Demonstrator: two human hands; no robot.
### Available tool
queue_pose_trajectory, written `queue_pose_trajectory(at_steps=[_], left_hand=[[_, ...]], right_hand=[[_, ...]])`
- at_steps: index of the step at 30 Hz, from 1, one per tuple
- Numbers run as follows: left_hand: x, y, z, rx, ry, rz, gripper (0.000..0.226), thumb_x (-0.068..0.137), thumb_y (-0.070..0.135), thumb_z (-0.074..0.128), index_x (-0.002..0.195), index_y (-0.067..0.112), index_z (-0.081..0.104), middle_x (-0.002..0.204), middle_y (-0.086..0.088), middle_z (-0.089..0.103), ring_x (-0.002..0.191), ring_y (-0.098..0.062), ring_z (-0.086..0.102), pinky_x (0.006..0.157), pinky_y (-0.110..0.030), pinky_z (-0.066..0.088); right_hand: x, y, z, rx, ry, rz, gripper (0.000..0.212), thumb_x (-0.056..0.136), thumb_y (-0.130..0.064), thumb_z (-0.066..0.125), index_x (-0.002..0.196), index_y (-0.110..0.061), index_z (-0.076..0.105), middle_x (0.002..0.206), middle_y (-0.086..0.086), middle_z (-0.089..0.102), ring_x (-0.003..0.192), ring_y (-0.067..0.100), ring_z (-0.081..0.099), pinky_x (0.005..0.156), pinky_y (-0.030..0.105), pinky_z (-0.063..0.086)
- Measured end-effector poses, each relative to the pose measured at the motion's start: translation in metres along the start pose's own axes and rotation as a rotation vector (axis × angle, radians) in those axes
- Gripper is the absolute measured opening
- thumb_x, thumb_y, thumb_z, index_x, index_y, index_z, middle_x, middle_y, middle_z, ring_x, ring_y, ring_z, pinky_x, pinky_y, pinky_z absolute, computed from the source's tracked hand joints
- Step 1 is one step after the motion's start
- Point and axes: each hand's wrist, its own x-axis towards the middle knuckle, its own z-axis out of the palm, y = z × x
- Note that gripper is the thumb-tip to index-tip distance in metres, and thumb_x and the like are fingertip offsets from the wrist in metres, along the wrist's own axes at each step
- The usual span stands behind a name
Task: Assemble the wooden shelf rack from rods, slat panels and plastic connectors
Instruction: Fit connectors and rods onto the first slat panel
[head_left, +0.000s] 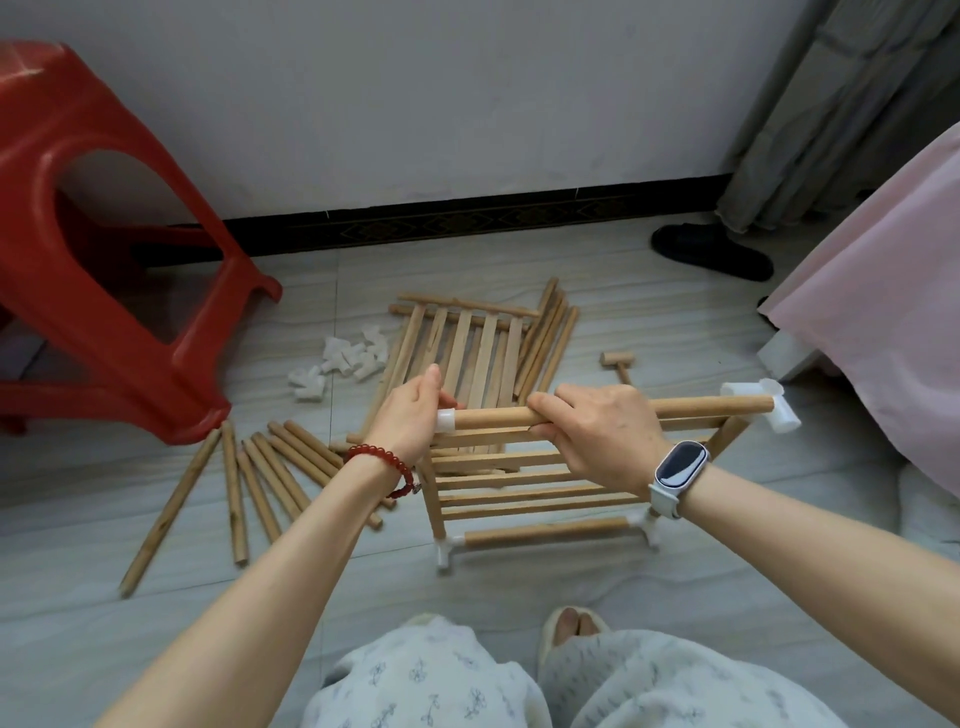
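Two hands hold the upper rod (613, 413) of a partly built rack (540, 488) standing on the floor (519, 587). The left hand (410, 418) curls its fingers round a white plastic connector (445, 421) at the rod's left end. The right hand (597, 436) grips the rod itself near the middle, thumb underneath. A second connector (769, 405) caps the rod's right end. Behind the rack lies a slat panel (467, 348), flat, with loose connectors (348, 358) to its left. Loose rods (260, 483) lie fanned out beside a red stool (104, 234). A small wooden mallet (619, 361) rests near the panel.
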Motion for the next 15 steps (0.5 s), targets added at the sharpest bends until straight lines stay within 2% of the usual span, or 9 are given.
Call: queue_pose_trajectory(at_steps=[4, 7, 8, 10, 12, 14, 15], left_hand=[[0.003, 0.004, -0.001, 0.06, -0.011, 0.057, 0.048, 0.101, 0.036, 0.024, 0.085, 0.012, 0.062, 0.093, -0.004, 0.063, 0.081, -0.011, 0.052, 0.063, -0.019, 0.035], [0.002, 0.01, -0.002, 0.19, -0.065, 0.146, 0.042, 0.1, 0.036, 0.03, 0.083, 0.015, 0.063, 0.072, 0.002, 0.056, 0.068, -0.011, 0.05, 0.056, -0.019, 0.033], [0.0, 0.011, -0.002, 0.28, -0.085, 0.193, 0.04, 0.1, 0.037, 0.031, 0.081, 0.018, 0.061, 0.067, 0.005, 0.054, 0.064, -0.011, 0.05, 0.054, -0.019, 0.033], [-0.005, 0.015, -0.001, 0.532, -0.099, 0.334, 0.039, 0.099, 0.041, 0.03, 0.076, 0.024, 0.056, 0.063, 0.008, 0.052, 0.059, -0.008, 0.048, 0.051, -0.016, 0.03], [-0.01, 0.021, 0.003, 0.746, -0.106, 0.477, 0.04, 0.098, 0.045, 0.027, 0.078, 0.026, 0.056, 0.063, 0.008, 0.051, 0.057, -0.006, 0.048, 0.05, -0.015, 0.03], [-0.011, 0.03, 0.009, 0.836, -0.18, 0.536, 0.041, 0.097, 0.048, 0.025, 0.088, 0.024, 0.056, 0.067, 0.008, 0.052, 0.059, -0.008, 0.049, 0.051, -0.015, 0.034], [-0.01, 0.036, 0.015, 0.846, -0.239, 0.551, 0.04, 0.097, 0.05, 0.025, 0.093, 0.023, 0.054, 0.07, 0.007, 0.053, 0.061, -0.008, 0.05, 0.052, -0.016, 0.037]], right_hand=[[0.001, 0.003, -0.002, 0.06, -0.08, 0.042, 0.036, 0.087, -0.039, 0.038, 0.085, -0.017, 0.068, 0.057, -0.006, 0.057, 0.039, 0.016, 0.052, 0.037, 0.019, 0.028], [0.001, 0.001, -0.007, 0.084, -0.135, 0.073, 0.036, 0.086, -0.041, 0.038, 0.087, -0.021, 0.069, 0.06, -0.009, 0.06, 0.048, 0.013, 0.056, 0.039, 0.021, 0.03], [0.0, 0.002, -0.011, 0.111, -0.178, 0.083, 0.039, 0.087, -0.042, 0.037, 0.091, -0.022, 0.07, 0.065, -0.009, 0.062, 0.056, 0.012, 0.058, 0.043, 0.022, 0.034], [-0.005, 0.011, -0.024, 0.183, -0.248, 0.145, 0.049, 0.09, -0.046, 0.029, 0.108, -0.022, 0.068, 0.084, -0.007, 0.066, 0.078, 0.013, 0.058, 0.063, 0.027, 0.043], [-0.019, 0.03, -0.04, 0.17, -0.214, 0.245, 0.053, 0.092, -0.043, 0.025, 0.116, -0.017, 0.065, 0.098, -0.002, 0.066, 0.095, 0.018, 0.058, 0.082, 0.036, 0.043], [-0.041, 0.06, -0.055, 0.081, -0.081, 0.425, 0.046, 0.094, -0.034, 0.031, 0.111, -0.01, 0.066, 0.1, 0.006, 0.066, 0.097, 0.027, 0.059, 0.083, 0.041, 0.043], [-0.053, 0.075, -0.063, 0.054, -0.066, 0.554, 0.042, 0.095, -0.031, 0.034, 0.112, -0.009, 0.065, 0.104, 0.008, 0.065, 0.1, 0.029, 0.058, 0.085, 0.043, 0.043]])
